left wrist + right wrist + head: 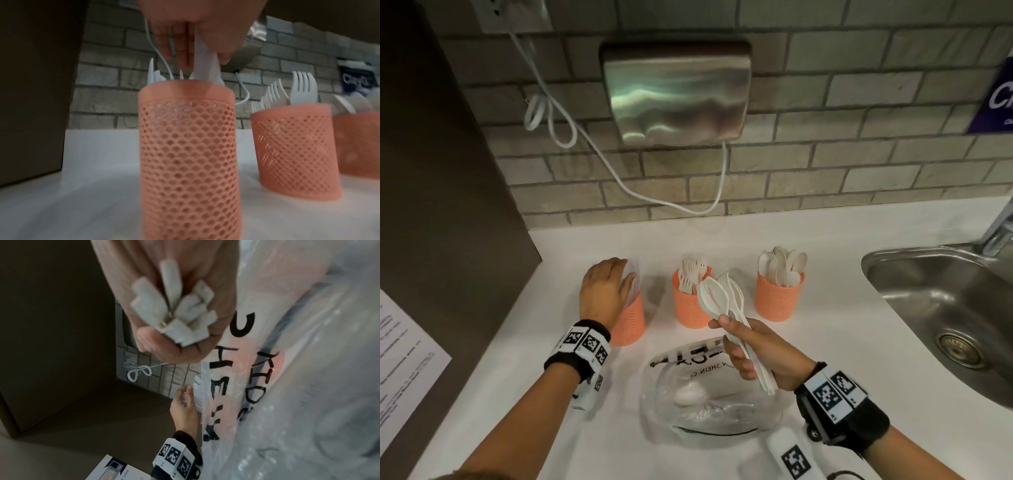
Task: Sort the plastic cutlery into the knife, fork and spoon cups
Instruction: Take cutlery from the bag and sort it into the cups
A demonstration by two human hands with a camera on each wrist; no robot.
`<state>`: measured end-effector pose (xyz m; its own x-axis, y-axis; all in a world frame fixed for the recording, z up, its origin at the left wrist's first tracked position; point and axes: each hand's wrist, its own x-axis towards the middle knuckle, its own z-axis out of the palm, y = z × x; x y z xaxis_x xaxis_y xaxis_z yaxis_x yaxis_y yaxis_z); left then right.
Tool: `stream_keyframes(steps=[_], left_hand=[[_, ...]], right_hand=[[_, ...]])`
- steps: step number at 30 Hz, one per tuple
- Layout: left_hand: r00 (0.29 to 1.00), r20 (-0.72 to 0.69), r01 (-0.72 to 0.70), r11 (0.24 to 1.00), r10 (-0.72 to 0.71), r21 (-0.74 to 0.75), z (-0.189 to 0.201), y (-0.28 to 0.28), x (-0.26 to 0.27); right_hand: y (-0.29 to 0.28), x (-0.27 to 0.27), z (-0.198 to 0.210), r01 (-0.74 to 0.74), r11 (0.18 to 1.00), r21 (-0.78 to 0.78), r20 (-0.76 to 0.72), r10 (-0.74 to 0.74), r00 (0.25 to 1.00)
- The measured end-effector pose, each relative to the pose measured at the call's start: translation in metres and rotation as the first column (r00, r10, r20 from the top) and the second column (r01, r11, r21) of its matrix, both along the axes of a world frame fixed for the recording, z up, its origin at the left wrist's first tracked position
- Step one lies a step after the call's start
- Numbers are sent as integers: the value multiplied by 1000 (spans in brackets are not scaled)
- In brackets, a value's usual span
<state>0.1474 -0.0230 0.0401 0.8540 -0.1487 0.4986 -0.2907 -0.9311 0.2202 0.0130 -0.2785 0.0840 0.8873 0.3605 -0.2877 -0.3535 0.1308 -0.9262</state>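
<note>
Three orange perforated cups stand in a row on the white counter. My left hand (625,277) hovers over the left knife cup (631,322) and pinches a white plastic knife (205,71) between thumb and fingers, its lower end inside the knife cup (188,146). The middle fork cup (690,306) holds several forks and the right spoon cup (779,296) several spoons. My right hand (734,337) grips a bundle of white spoons and forks (717,298) by the handles, held up in front of the fork cup. The handle ends (174,308) stick out of my right hand (174,337).
A clear plastic bag (709,394) with black lettering lies on the counter below my right hand, with a few white pieces inside. A steel sink (945,308) sits at the right. A dark panel (448,205) closes off the left. A metal wall dispenser (676,92) and a white cable hang on the brick wall.
</note>
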Motion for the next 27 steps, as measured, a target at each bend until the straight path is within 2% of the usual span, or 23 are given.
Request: stream_keyframes(steps=[2,6,8,11,14,16,18,20,23,25,27], left_hand=[[998,-57,-34,994,40,103,-4,2,-4],[980,-185,-54,995,70,86,2,0,-5],[964,-233,-111,991,127,81,9,-3,-5],[965,-213,-168,984,152,-56,26,-10,-15],[997,-66,-67,959,51,-274,50,-18,-36],[999,-17,26,896,-37,-443,64,-28,-57],[985,-88,64,797,-145,-600,72,-42,-83],[937,-190,70,693,-292,-717,70,-57,-108],[845,-323,33,644,-426,-764,59,-82,-135],[832,-342,-4,612,-437,-791,51,-98,-144],[837,-339,-59,545,-430,-836,46,-109,-149]], right_hand=[[0,-1,1,11,1000,26,17,-11,1000],[-2,-4,2,2,998,58,61,-6,998],[-1,-6,2,-8,998,68,85,2,996],[-1,-9,1,-16,996,88,109,6,994],[-1,-11,0,11,995,103,120,-23,992],[0,-13,-2,60,991,122,122,-75,990],[2,-13,-4,128,986,109,128,-142,982],[5,-14,-8,187,978,87,154,-199,968],[11,-17,-12,226,972,69,203,-235,951],[15,-21,-15,232,971,51,252,-237,938],[19,-25,-18,238,971,36,288,-238,928]])
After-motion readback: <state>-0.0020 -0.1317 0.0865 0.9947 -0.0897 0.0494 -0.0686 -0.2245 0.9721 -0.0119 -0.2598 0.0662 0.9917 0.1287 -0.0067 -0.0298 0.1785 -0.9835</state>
